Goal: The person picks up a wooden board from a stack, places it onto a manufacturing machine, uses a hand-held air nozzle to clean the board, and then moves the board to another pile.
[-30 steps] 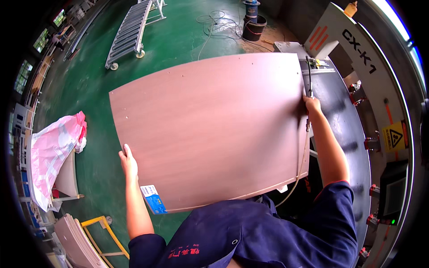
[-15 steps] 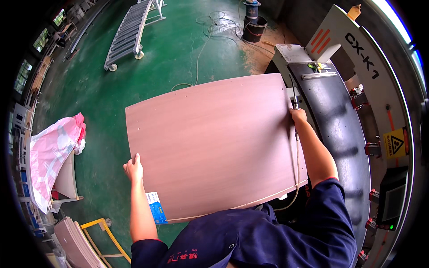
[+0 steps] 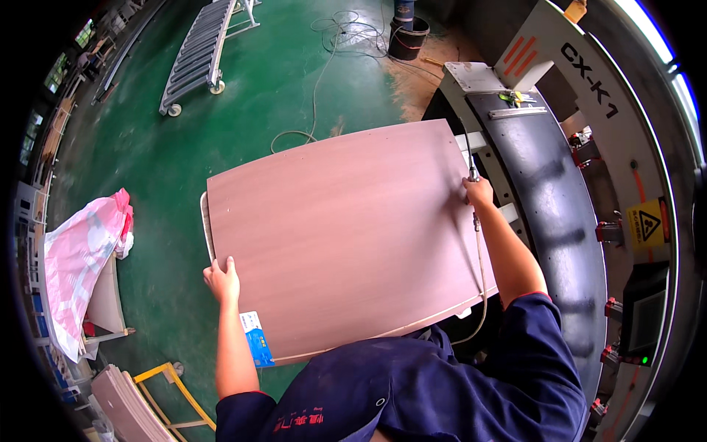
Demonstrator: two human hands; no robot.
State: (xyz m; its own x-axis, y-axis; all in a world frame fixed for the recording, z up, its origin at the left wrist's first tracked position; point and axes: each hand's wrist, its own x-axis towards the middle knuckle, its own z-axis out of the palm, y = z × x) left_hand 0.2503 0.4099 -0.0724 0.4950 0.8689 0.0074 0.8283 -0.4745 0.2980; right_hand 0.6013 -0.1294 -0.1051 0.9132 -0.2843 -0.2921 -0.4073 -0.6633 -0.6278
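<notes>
A large pinkish-brown board [image 3: 346, 236], slightly curved along its far edge, lies flat in front of me. My left hand [image 3: 222, 280] grips its left edge, thumb on top and fingers beneath. A blue-and-white label [image 3: 256, 340] sits at the near left corner, beside my left forearm. At the board's right edge my right hand [image 3: 479, 193] is closed around a slim metal air gun [image 3: 473, 174]; a thin hose [image 3: 482, 276] runs from it toward my body. Whether the right fingers also press the board is unclear. A pale rounded rim [image 3: 207, 225] shows beneath the board's left edge.
To the right stands a machine with a black curved bed [image 3: 541, 191], red-tipped clamps [image 3: 608, 231] and a grey frame. A roller conveyor [image 3: 197, 55] on wheels, a black bucket [image 3: 408, 38], coiled hose, a pink-covered stack [image 3: 85, 258] and a yellow-framed cart [image 3: 173, 398] surround me.
The board's right edge has moved left, away from the machine bed, along with my right hand and the air gun. The pale rim beneath the board's left edge has come into sight.
</notes>
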